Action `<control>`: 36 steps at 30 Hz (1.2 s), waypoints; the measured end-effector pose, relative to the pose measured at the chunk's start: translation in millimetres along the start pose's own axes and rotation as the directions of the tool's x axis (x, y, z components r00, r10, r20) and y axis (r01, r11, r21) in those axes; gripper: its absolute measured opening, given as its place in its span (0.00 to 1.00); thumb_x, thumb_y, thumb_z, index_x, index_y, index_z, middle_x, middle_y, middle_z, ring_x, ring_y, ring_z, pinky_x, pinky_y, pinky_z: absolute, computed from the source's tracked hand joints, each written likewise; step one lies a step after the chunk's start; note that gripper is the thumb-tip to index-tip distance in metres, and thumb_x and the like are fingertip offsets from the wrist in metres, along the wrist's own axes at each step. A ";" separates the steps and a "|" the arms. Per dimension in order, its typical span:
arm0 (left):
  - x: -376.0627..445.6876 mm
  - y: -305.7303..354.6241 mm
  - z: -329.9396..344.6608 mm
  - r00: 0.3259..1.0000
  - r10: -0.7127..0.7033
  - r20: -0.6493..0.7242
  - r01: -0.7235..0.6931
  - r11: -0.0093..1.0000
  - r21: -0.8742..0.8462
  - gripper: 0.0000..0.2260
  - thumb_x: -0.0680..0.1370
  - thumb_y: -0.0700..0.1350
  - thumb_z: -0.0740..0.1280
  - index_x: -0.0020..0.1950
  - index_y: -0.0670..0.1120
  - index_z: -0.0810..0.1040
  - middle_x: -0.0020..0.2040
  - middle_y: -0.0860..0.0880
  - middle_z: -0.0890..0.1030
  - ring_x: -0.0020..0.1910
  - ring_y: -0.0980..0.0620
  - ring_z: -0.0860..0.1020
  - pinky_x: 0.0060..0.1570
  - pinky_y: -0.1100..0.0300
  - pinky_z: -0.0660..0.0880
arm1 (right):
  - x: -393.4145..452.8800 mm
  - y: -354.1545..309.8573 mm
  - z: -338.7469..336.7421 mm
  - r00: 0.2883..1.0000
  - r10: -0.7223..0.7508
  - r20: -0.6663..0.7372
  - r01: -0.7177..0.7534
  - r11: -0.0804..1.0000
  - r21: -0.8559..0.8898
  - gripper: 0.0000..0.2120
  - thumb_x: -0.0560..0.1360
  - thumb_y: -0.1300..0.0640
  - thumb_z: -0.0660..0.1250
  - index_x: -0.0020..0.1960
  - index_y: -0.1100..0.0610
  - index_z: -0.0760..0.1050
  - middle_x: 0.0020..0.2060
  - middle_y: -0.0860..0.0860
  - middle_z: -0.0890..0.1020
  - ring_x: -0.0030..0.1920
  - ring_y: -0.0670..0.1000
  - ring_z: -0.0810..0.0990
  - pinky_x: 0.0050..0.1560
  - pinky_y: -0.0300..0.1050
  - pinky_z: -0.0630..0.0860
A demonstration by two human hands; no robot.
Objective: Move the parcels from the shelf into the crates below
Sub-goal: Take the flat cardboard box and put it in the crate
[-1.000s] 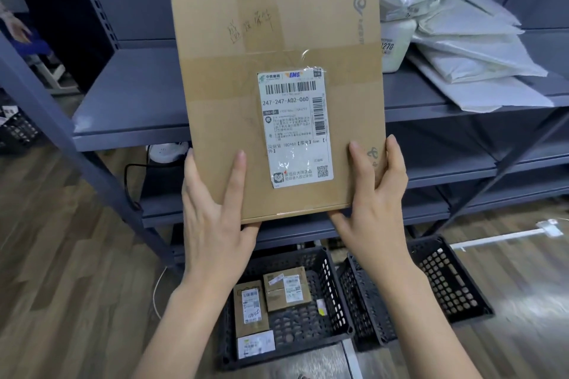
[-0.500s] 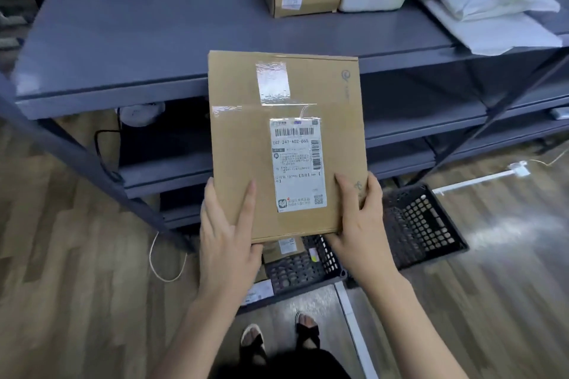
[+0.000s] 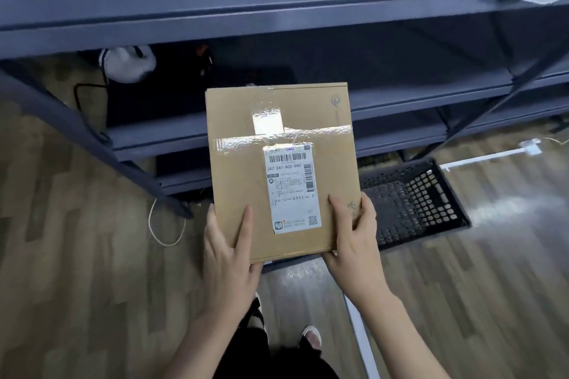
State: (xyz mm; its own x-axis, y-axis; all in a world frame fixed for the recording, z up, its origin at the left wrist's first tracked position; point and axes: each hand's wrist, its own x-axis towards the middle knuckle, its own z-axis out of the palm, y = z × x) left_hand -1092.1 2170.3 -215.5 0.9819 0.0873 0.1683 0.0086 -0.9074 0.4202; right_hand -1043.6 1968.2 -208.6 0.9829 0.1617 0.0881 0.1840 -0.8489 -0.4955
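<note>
- Parcel [image 3: 281, 169] is off the shelf [image 3: 246, 21] and in the air, out in front of me, label up, above the floor and partly over the crates.
- I judge this the carry-down step: the lift looks done, the drop into a crate is not yet made.
- Left hand [image 3: 229, 243] grips the near left corner, fingers [image 3: 243, 224] laid flat on the top face, thumb tucked under the edge.
- Right hand [image 3: 354, 234] grips the near right corner the same way, fingers spread on top, thumb hidden below.
- Both forearms reach forward and slightly inward, wrists level, parcel face tilted a little toward me.
- One black crate [image 3: 412, 203] shows to the right of the parcel, apparently empty where I can see it; the parcel hides whatever sits straight beneath it.
- Next move, as I read it: lower both hands together, clear the low shelf edge, line the parcel up inside a crate's rim, then let go.
- Watch point: the parcel is broad, so a skewed entry could catch the crate wall.
</note>
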 end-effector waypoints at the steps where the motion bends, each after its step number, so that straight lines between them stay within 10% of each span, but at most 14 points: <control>1: -7.8 -2.8 10.3 1.000 -0.026 0.016 0.026 1.000 0.003 0.47 0.61 0.39 0.79 0.74 0.46 0.59 0.69 0.28 0.57 0.63 0.28 0.67 0.55 0.42 0.72 | -4.1 5.8 7.9 1.000 -0.003 0.028 0.003 1.000 -0.003 0.44 0.64 0.66 0.73 0.72 0.49 0.54 0.70 0.69 0.54 0.68 0.70 0.61 0.65 0.59 0.68; 12: -58.3 -72.3 192.7 0.945 -0.264 0.195 0.261 0.965 0.040 0.49 0.58 0.48 0.81 0.73 0.49 0.59 0.67 0.28 0.61 0.58 0.28 0.73 0.45 0.46 0.77 | -16.9 115.3 187.3 0.953 0.003 0.304 0.028 0.995 -0.097 0.52 0.59 0.61 0.79 0.74 0.50 0.52 0.66 0.73 0.61 0.61 0.73 0.68 0.56 0.58 0.73; 16: -62.0 -123.2 280.5 0.914 -0.338 0.226 0.348 0.937 -0.006 0.45 0.68 0.49 0.76 0.77 0.51 0.52 0.73 0.30 0.51 0.71 0.31 0.59 0.66 0.47 0.64 | -5.8 156.0 272.0 0.916 0.010 0.402 0.047 0.990 -0.131 0.46 0.68 0.62 0.71 0.75 0.49 0.45 0.70 0.72 0.51 0.67 0.72 0.61 0.65 0.57 0.66; 22: -61.2 -184.8 381.8 0.867 -0.403 0.293 0.437 0.898 -0.058 0.45 0.72 0.50 0.72 0.77 0.53 0.43 0.75 0.38 0.41 0.76 0.41 0.45 0.71 0.57 0.52 | 9.4 207.6 385.8 0.846 0.032 0.532 0.096 0.973 -0.212 0.45 0.75 0.54 0.67 0.76 0.49 0.35 0.71 0.70 0.41 0.71 0.68 0.53 0.70 0.52 0.57; 36: -60.5 -262.3 479.0 0.775 -0.501 0.385 0.528 0.848 0.042 0.43 0.68 0.47 0.74 0.77 0.55 0.53 0.73 0.41 0.48 0.71 0.39 0.56 0.68 0.53 0.60 | 24.7 239.6 502.1 0.707 0.102 0.700 0.044 0.981 -0.188 0.44 0.74 0.58 0.68 0.77 0.50 0.41 0.70 0.68 0.43 0.69 0.67 0.53 0.69 0.51 0.57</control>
State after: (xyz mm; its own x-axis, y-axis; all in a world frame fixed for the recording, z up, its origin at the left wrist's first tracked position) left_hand -1063.0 2206.0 -763.0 0.8297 0.3643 -0.4230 0.5333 -0.7410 0.4079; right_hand -977.9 2021.4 -759.1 0.7100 0.3794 -0.5932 0.2248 -0.9205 -0.3197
